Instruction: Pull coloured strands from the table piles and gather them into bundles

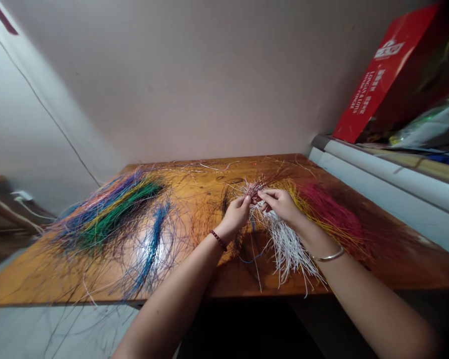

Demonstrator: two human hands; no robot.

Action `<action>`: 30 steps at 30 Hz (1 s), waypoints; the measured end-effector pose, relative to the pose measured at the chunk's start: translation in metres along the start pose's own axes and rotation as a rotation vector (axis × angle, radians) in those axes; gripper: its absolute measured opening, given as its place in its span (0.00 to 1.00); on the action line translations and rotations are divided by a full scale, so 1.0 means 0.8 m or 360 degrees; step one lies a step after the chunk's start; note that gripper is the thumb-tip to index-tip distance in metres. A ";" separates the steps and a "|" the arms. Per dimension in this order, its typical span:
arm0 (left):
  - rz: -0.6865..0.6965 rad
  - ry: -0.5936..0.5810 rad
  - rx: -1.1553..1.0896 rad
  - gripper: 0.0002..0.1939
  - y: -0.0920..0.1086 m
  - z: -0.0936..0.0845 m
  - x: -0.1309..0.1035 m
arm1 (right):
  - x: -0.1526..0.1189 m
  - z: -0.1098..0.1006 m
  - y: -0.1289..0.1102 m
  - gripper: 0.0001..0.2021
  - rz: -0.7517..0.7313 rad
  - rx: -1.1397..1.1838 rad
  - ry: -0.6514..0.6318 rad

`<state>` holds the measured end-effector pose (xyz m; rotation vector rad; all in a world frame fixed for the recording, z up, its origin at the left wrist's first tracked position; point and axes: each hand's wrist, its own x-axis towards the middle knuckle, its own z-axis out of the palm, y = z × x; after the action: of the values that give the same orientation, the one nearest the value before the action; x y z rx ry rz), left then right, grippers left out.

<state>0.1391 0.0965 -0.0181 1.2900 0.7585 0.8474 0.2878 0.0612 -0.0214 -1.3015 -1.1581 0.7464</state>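
Here I have my left hand (238,213) and right hand (280,205) both pinching a dark-red bundle of thin strands (255,188) over the wooden table (392,267); white strands (290,249) spread just beside my right wrist, the magenta bundle (333,209) farther right, the green bundle (121,214) well apart, left.

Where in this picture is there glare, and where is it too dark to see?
Head view: white glare on the table around the separate blue bundle; same head view: near-black below the middle of the table's front edge, and a black upper right corner.
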 end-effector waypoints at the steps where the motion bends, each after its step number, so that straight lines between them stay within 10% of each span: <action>1: 0.0019 -0.0019 0.0029 0.17 -0.001 0.000 0.000 | 0.000 -0.001 0.002 0.22 -0.0021 -0.0024 0.0002; 22: 0.0560 -0.0182 0.0975 0.16 -0.022 -0.003 0.002 | -0.018 0.009 0.003 0.12 -0.0308 -0.0112 -0.0045; 30: 0.0248 0.0068 0.0560 0.16 -0.019 -0.008 0.014 | -0.006 -0.025 -0.020 0.09 -0.0221 0.0924 0.0377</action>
<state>0.1410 0.1080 -0.0344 1.6646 0.8759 0.8944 0.3026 0.0474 -0.0048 -0.7871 -0.7521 0.7317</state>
